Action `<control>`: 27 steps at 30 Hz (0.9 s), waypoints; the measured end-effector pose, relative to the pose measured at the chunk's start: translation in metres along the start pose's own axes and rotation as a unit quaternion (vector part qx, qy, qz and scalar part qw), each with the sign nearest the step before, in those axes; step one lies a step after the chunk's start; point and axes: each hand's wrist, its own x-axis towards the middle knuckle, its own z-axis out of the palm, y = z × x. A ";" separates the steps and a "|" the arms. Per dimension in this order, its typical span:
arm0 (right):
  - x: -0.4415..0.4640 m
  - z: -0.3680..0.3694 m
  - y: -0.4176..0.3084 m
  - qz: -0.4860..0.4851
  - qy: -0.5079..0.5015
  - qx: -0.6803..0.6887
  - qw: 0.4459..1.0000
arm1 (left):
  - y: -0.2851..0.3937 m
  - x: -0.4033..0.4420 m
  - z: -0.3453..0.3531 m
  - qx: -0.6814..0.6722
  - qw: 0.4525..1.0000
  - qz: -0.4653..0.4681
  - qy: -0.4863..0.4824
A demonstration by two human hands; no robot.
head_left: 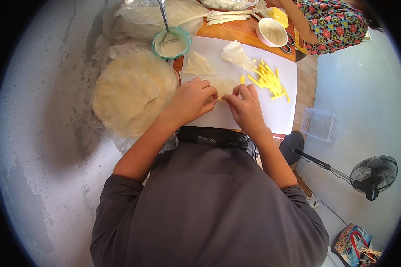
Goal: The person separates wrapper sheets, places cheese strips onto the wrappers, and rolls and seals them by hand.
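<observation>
A thin pale spring roll wrapper (224,84) lies on the white cutting board (280,120) in front of me. My left hand (195,100) pinches its near edge, with the fingers closed. Just to the right, my right hand (246,107) pinches the same edge between thumb and fingers. What is folded inside the edge is mostly hidden by the fingertips. Two more wrapper pieces, a left one (199,64) and a right one (237,55), rest farther back on the board. A pile of yellow sticks (270,80) lies beyond my right hand.
A big stack of round wrappers (128,92) in plastic stands left. Behind the board are a green bowl (181,50) of white paste with a spoon, a pink-rimmed bowl (272,33), scissors (288,43) and a yellow block (278,17). Another person's patterned sleeve (332,26) shows at back right.
</observation>
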 end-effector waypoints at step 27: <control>0.018 0.006 0.011 0.041 -0.093 0.079 0.992 | -0.003 0.037 -0.008 0.172 0.960 -0.177 -0.129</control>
